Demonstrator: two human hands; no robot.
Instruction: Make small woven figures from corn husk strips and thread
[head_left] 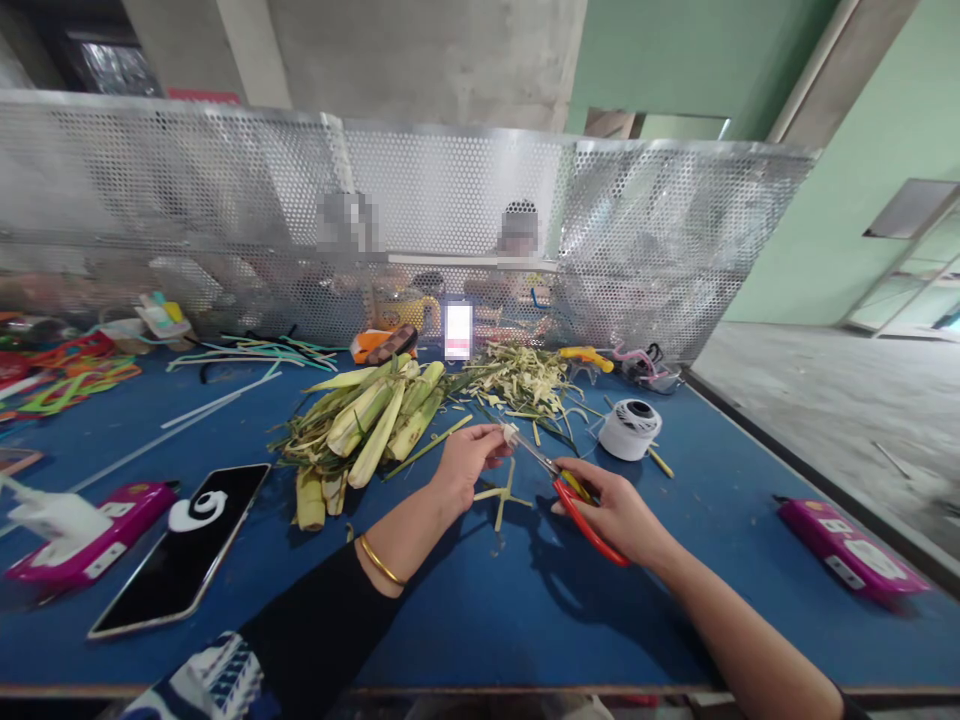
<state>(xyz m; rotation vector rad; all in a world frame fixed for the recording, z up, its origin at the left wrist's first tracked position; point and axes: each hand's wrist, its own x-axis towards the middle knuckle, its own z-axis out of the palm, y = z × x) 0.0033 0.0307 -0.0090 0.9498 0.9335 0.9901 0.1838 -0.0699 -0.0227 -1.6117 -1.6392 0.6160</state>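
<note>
Above the middle of the blue table [450, 620], my left hand [465, 462] pinches a small pale piece [511, 433], too small to identify, between thumb and fingertips. My right hand [619, 505] grips a pair of scissors [592, 527] with red and yellow handles, their blades pointing at that piece. Whether the blades touch it or stop just short, I cannot tell. Below, between the hands, lies a cross of pale green strips [505, 494]. Left of my left hand is a heap of green husks [375, 415]. A white spool of thread [628, 432] stands beyond my right hand.
Husk shreds [521, 378] are piled at the back. A phone [184, 555] and a purple pack [94, 540] lie left, another purple pack [847, 550] right. Coloured strips [75, 375] cover the far left. Behind a perforated metal screen [450, 190], people sit. A yellow-handled tool [586, 357] lies near it.
</note>
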